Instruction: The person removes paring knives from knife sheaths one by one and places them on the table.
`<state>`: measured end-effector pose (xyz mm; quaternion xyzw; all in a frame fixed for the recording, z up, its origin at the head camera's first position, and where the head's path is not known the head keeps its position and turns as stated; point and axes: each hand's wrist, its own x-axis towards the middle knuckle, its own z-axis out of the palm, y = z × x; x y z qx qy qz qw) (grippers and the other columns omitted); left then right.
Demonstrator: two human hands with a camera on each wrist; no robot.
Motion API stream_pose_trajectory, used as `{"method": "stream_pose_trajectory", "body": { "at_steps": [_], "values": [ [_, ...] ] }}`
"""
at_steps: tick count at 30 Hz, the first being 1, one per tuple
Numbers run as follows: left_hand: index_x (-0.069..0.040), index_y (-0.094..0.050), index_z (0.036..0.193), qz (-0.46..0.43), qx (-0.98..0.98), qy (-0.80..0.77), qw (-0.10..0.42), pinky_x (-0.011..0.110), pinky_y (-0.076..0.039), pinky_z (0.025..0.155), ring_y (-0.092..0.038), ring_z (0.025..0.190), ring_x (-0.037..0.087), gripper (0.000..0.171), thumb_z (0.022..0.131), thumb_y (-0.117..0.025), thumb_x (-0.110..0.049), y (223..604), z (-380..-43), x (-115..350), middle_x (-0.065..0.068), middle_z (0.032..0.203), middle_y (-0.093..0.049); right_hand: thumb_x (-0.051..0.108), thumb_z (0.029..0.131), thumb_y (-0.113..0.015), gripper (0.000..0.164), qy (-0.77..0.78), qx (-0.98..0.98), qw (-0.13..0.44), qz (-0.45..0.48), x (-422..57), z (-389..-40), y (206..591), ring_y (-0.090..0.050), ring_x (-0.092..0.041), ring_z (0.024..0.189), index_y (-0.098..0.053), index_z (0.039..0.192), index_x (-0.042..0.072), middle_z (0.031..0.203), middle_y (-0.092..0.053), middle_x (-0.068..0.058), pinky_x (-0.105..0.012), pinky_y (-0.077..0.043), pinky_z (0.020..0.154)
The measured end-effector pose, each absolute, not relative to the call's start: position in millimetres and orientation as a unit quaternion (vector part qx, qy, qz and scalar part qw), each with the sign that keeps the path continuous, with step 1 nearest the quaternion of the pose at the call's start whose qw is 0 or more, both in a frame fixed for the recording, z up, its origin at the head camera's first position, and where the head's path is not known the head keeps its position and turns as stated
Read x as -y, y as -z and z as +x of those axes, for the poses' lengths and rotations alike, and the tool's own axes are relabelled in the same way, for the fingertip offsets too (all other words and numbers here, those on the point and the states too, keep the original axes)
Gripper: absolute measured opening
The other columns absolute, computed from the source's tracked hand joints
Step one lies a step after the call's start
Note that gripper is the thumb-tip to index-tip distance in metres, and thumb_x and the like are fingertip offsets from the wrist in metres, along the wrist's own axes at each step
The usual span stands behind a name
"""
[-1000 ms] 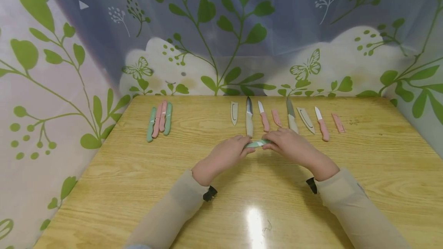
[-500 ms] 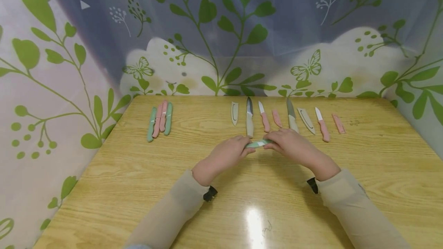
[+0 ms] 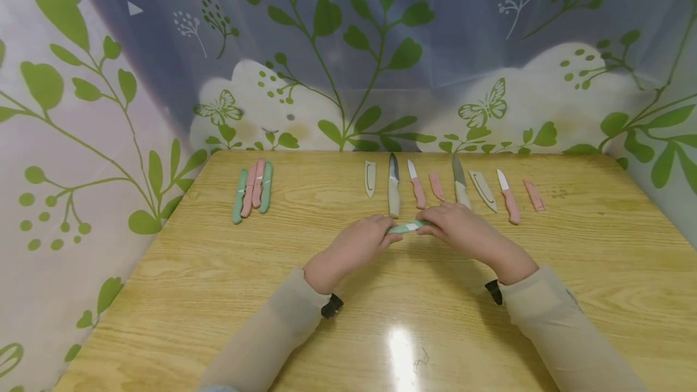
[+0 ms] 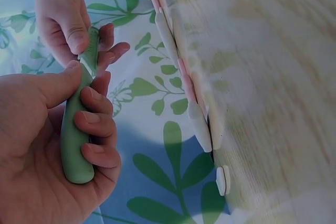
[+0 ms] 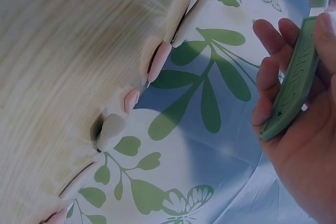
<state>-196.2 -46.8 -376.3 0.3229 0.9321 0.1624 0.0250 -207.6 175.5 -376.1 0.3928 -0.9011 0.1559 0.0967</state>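
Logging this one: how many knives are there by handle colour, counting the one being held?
Green-handled knives: 3 (2 in the bunch on the left, 1 held)
Pink-handled knives: 4 (2 in that bunch, 2 with bare blades)
Cream-handled knives: 2 (both with bare blades)
Total: 9

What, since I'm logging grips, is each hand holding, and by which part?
A green knife: the left hand grips it by the handle, the right hand by the sheath, with a strip of blade showing between.
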Motion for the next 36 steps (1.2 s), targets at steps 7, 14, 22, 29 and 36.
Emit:
{"method": "stream_pose_trajectory", "body": {
  "at_steps": [7, 14, 22, 29, 36],
  "values": [
    [-0.003, -0.064, 0.11, 0.332, -0.928, -0.166, 0.018, 0.023, -0.05, 0.07, -0.059, 0.08, 0.011, 0.03, 0.1, -0.053, -0.03, 380.1, -195.4, 44.6, 0.004, 0.098, -0.067, 0.017, 0.089, -0.068, 0.014, -0.163, 0.899, 0.088, 0.395, -180.1, -207.2, 378.9, -0.062, -0.012, 0.076, -0.068, 0.1, 0.009, 0.088, -0.068, 0.002, -0.031, -0.051, 0.069],
    [-0.005, -0.064, 0.109, 0.333, -0.928, -0.163, 0.019, 0.021, -0.048, 0.068, -0.056, 0.077, 0.009, 0.03, 0.1, -0.053, -0.031, 383.1, -195.2, 42.9, 0.003, 0.095, -0.065, 0.015, 0.087, -0.07, 0.014, -0.161, 0.898, 0.09, 0.4, -183.6, -206.5, 380.2, -0.062, -0.012, 0.075, -0.067, 0.099, 0.009, 0.087, -0.068, 0.002, -0.031, -0.051, 0.067],
    [-0.003, -0.064, 0.11, 0.335, -0.929, -0.158, 0.01, 0.021, -0.048, 0.067, -0.056, 0.076, 0.011, 0.031, 0.1, -0.052, -0.031, 379.6, -195.1, 46.5, 0.004, 0.095, -0.066, 0.018, 0.09, -0.067, 0.014, -0.167, 0.901, 0.084, 0.391, -183.1, -208.2, 378.0, -0.061, -0.009, 0.074, -0.068, 0.101, 0.009, 0.089, -0.069, 0.002, -0.029, -0.05, 0.066],
    [-0.003, -0.064, 0.111, 0.332, -0.929, -0.161, 0.018, 0.02, -0.046, 0.065, -0.053, 0.074, 0.009, 0.031, 0.1, -0.052, -0.031, 378.5, -196.0, 48.7, 0.004, 0.094, -0.066, 0.017, 0.09, -0.067, 0.014, -0.172, 0.903, 0.072, 0.386, -182.8, -209.1, 376.9, -0.061, -0.009, 0.074, -0.069, 0.101, 0.009, 0.09, -0.069, 0.002, -0.028, -0.05, 0.066],
    [-0.004, -0.064, 0.11, 0.325, -0.932, -0.159, 0.015, 0.021, -0.046, 0.065, -0.053, 0.073, 0.009, 0.03, 0.1, -0.053, -0.03, 376.2, -196.3, 49.8, 0.004, 0.093, -0.066, 0.017, 0.089, -0.068, 0.013, -0.174, 0.898, 0.087, 0.395, -180.7, -211.0, 375.9, -0.063, -0.01, 0.076, -0.069, 0.1, 0.01, 0.09, -0.069, 0.003, -0.028, -0.051, 0.066]
  ]
}}
